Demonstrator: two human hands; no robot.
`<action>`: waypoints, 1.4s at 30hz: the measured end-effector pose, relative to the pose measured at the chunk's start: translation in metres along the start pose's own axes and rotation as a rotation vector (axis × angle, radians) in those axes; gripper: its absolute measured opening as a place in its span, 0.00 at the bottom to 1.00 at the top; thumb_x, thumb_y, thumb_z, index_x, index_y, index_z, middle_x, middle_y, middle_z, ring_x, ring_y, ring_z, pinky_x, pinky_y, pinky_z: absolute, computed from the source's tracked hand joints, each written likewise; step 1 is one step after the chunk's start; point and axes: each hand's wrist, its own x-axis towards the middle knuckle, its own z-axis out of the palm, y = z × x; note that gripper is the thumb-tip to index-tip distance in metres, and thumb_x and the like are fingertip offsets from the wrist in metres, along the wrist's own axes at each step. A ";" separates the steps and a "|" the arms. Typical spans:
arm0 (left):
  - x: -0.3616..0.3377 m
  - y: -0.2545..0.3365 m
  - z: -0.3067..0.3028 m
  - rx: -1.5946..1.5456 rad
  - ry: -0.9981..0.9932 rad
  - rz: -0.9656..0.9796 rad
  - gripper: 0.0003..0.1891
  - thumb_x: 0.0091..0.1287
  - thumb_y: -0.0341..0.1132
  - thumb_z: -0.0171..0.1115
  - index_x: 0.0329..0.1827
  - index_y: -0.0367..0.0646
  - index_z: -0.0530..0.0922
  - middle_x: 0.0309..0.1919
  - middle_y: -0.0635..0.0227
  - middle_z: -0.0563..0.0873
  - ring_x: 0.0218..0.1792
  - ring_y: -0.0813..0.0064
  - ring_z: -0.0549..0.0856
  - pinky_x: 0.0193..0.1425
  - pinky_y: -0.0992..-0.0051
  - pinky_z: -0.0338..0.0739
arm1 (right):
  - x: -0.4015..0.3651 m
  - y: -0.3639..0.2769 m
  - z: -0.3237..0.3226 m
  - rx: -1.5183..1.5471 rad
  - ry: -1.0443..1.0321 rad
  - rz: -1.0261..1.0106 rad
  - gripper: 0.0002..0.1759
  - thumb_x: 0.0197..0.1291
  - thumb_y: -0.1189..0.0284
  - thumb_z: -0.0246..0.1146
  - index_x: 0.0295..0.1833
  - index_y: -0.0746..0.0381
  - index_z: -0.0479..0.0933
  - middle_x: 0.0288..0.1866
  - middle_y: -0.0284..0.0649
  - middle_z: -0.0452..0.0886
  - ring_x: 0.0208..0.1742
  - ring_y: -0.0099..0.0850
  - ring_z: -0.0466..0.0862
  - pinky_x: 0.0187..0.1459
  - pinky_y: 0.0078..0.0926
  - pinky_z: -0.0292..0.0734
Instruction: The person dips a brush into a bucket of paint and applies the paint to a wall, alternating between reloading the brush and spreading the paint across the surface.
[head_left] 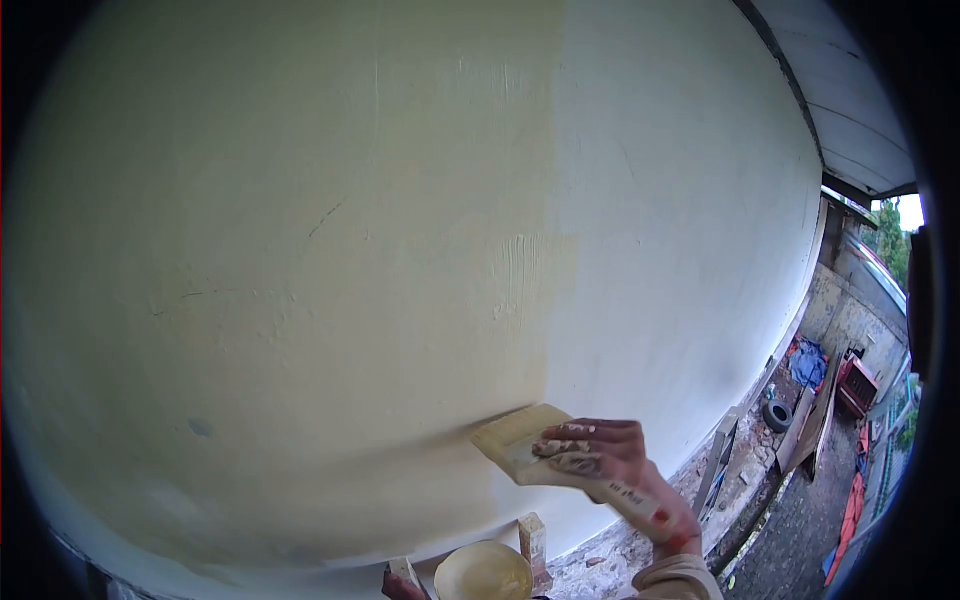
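Observation:
My right hand (pixel 595 450), spotted with pale paste, is closed round a wide cream-coloured scraper (pixel 510 435). The scraper's broad edge lies at the wall (pixel 400 250), and its handle runs down along my wrist. The wall is yellowish on the left and whiter on the right, with cracks and raised streaks. At the bottom edge my left hand (pixel 402 587) shows only in part, its fingers round a pale block-like piece (pixel 405 570). Beside it is a round cream bowl (pixel 484 573) with pale material inside.
A pale upright post (pixel 532 540) stands right of the bowl. Rubble lies along the wall's foot. Farther right are a tyre (pixel 777 415), blue cloth (pixel 806 362), boards (pixel 815 420), a red crate (pixel 857 387) and orange cloth (pixel 850 515). A roof hangs above.

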 end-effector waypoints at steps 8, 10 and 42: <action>-0.015 -0.016 0.009 -0.140 0.105 -0.377 0.21 0.60 0.43 0.56 0.44 0.31 0.79 0.45 0.53 0.83 0.42 0.58 0.84 0.51 0.65 0.76 | 0.137 0.062 -0.085 0.004 0.085 -0.076 0.14 0.47 0.72 0.70 0.42 0.58 0.79 0.40 0.33 0.81 0.38 0.28 0.81 0.36 0.25 0.73; -0.009 -0.015 0.010 -0.114 0.096 -0.395 0.21 0.61 0.43 0.54 0.45 0.32 0.79 0.45 0.53 0.83 0.42 0.59 0.84 0.51 0.65 0.76 | 0.172 0.058 -0.114 -0.024 0.239 -0.118 0.15 0.47 0.73 0.70 0.43 0.57 0.80 0.40 0.32 0.82 0.37 0.27 0.81 0.34 0.22 0.74; 0.017 0.045 -0.015 0.046 0.011 -0.386 0.21 0.69 0.40 0.34 0.31 0.33 0.72 0.29 0.50 0.77 0.36 0.48 0.74 0.44 0.58 0.63 | 0.133 0.034 -0.060 -0.556 0.312 -0.351 0.11 0.46 0.78 0.65 0.39 0.62 0.78 0.39 0.40 0.84 0.40 0.35 0.85 0.40 0.24 0.81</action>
